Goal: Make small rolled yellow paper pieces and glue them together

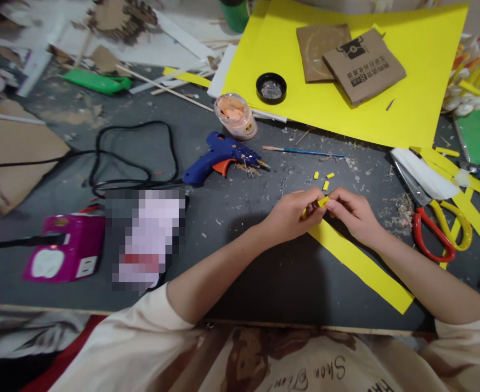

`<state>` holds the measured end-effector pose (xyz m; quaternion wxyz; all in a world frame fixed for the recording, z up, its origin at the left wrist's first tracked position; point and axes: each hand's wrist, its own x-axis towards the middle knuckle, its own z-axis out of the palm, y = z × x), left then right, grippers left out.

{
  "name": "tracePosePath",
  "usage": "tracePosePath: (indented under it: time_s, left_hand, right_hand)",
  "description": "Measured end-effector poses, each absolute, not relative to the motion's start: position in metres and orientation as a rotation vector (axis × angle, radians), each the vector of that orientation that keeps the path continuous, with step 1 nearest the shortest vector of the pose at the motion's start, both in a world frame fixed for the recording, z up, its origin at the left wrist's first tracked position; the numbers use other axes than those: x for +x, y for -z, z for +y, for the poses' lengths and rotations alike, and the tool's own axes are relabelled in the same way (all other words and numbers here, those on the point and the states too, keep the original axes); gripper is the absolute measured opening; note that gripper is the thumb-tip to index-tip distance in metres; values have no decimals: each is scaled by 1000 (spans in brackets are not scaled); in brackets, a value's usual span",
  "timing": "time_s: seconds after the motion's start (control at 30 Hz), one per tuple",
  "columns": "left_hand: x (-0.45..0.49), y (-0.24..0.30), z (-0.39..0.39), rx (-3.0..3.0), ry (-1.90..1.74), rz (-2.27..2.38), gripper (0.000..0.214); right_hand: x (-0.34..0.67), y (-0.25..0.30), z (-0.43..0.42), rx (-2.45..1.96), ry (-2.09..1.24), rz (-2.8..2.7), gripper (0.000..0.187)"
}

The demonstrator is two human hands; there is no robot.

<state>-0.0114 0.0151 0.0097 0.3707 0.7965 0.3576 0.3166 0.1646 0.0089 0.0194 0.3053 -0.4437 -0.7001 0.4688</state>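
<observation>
Between my two hands is a small piece of yellow paper (323, 201), pinched at the fingertips. My left hand (291, 216) is closed on it, and a bit of yellow also shows between its fingers. My right hand (353, 213) pinches the same piece from the other side, thumb on top. Just beyond the fingertips lie small yellow paper bits (316, 175). A long yellow paper strip (362, 264) runs under my hands toward the table's front edge. Scissors (435, 237) with red and yellow handles lie right of my right hand.
A blue glue gun (219, 158), a paintbrush (305, 151) and an open jar (236, 117) lie ahead. Large yellow sheets (419, 65) carry cardboard pieces (364, 65) and a black lid (271, 88). Leftward are a phone (152, 234), a magenta box (66, 247) and a black cable (135, 125).
</observation>
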Motion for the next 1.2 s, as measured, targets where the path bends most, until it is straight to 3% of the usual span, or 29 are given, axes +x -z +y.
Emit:
tracePosePath:
  time_s: [0.47,0.57,0.67,0.8,1.2]
  left_hand:
    - [-7,-20,10,1654,-778,859,24]
    - [-8,-20,10,1612,-889,934,24]
    - [-8,-19,9,1560,-926,978,29]
    - [-6,-19,9,1447,-910,955,36]
    - [-5,-16,11,1489,-845,987,41]
  right_hand:
    - [167,-21,6,-1071,-1132,-1924,29]
    - [166,-16,0,-1060,-968,-1909,16]
    - [163,-12,-2,-969,-704,-1982,29]
    - [160,-9,0,-965,-542,-2021,30]
    - [158,-15,-1,-1009,-620,-1927,16]
